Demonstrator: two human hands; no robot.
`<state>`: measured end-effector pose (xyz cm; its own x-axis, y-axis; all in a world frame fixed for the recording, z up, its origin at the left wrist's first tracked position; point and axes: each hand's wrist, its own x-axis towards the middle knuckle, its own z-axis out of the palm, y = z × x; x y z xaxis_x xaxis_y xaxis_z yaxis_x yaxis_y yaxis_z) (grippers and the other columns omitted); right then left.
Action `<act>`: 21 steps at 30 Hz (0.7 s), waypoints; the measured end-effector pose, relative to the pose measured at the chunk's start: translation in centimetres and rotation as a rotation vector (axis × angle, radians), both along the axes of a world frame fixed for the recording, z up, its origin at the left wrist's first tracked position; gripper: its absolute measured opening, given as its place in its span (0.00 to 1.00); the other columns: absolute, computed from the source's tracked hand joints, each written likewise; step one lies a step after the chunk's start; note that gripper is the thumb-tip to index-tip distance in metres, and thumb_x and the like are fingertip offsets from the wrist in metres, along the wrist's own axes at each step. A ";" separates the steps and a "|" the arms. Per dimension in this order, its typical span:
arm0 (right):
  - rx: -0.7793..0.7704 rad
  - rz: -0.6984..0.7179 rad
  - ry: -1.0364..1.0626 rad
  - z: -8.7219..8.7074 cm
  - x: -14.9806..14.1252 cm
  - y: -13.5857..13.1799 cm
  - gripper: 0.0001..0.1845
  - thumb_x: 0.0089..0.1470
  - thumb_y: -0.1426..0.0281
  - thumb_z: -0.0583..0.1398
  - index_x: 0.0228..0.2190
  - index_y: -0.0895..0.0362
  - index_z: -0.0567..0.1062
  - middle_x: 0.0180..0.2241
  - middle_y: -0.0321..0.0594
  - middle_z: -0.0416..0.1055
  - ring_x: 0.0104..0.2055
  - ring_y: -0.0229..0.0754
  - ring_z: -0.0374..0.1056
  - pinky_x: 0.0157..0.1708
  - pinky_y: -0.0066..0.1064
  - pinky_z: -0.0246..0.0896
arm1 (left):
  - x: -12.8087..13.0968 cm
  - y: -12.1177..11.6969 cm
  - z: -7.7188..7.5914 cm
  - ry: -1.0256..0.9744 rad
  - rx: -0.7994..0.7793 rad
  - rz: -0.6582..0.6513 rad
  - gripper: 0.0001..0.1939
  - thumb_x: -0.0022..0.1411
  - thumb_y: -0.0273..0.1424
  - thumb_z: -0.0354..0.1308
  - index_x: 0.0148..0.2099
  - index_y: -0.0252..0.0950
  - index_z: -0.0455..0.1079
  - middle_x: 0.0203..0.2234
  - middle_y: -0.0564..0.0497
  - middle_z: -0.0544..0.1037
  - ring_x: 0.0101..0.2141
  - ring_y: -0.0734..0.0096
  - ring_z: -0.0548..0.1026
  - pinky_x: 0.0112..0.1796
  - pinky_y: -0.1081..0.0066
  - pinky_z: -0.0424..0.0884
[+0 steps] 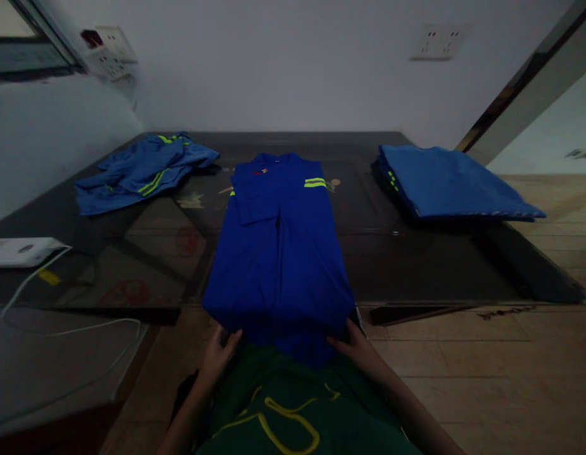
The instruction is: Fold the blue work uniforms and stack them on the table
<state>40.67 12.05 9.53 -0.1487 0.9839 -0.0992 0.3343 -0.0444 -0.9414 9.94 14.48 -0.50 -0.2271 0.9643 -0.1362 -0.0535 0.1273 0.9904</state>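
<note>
A blue work jacket (pixel 278 253) lies spread lengthwise, its collar toward the wall and its lower end hanging over the table's near edge. One sleeve is folded across the upper front, and yellow-green bands show near both sides. My left hand (pixel 221 349) is closed on the lower left corner, thumb on top and the other fingers partly hidden beneath the cloth. At the lower right corner, my right hand (pixel 357 349) pinches the cloth the same way. The bottom hem is dark and rests close against my green top.
The dark glass-topped table (pixel 369 265) meets the wall. A crumpled blue garment (pixel 151 170) lies at its back left, and folded blue clothes (pixel 454 183) are stacked on the right. A white power strip (pixel 23 252) with a white cable sits at the far left.
</note>
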 end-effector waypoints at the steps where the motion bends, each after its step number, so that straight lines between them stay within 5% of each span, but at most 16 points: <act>1: 0.027 -0.019 -0.005 -0.2 -0.1 -0.3 0.39 0.49 0.53 0.63 0.59 0.54 0.63 0.61 0.48 0.61 0.62 0.51 0.58 0.62 0.49 0.49 | -0.1 -0.4 0.4 -0.032 -0.013 0.011 0.36 0.41 0.53 0.66 0.47 0.35 0.68 0.44 0.41 0.78 0.48 0.51 0.74 0.50 0.56 0.70; 8: 0.148 -0.086 -0.114 1.0 -0.7 -2.9 0.32 0.58 0.55 0.55 0.61 0.53 0.60 0.61 0.47 0.60 0.63 0.50 0.55 0.63 0.49 0.46 | -1.1 -4.7 2.4 -0.142 -0.005 0.064 0.29 0.50 0.51 0.63 0.47 0.39 0.64 0.42 0.48 0.78 0.41 0.61 0.78 0.40 0.67 0.76; 11: 0.077 -0.067 -0.084 0.8 -0.2 -3.6 0.34 0.57 0.55 0.57 0.61 0.53 0.59 0.62 0.46 0.58 0.63 0.50 0.55 0.63 0.48 0.48 | -0.6 -5.7 2.3 -0.108 -0.012 0.105 0.32 0.49 0.53 0.62 0.50 0.40 0.64 0.46 0.47 0.77 0.46 0.59 0.76 0.45 0.65 0.74; 16: -0.052 0.012 -0.114 -0.6 1.0 -4.4 0.34 0.55 0.55 0.59 0.59 0.55 0.63 0.59 0.48 0.63 0.60 0.51 0.60 0.61 0.49 0.53 | 0.8 -6.4 1.1 -0.040 -0.223 -0.117 0.32 0.39 0.56 0.66 0.40 0.36 0.73 0.41 0.43 0.80 0.48 0.48 0.75 0.53 0.53 0.68; 21: -0.011 0.024 -0.191 0.2 1.1 -4.5 0.30 0.56 0.55 0.56 0.57 0.55 0.66 0.59 0.48 0.62 0.62 0.53 0.58 0.63 0.52 0.47 | 0.6 -6.7 1.8 -0.074 -0.178 -0.050 0.31 0.47 0.53 0.63 0.45 0.33 0.72 0.42 0.43 0.79 0.51 0.50 0.73 0.56 0.53 0.64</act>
<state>41.80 7.51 9.76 -0.1493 0.9790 -0.1391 0.5083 -0.0447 -0.8600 10.52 7.79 1.28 -0.1629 0.9332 -0.3204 -0.1145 0.3047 0.9456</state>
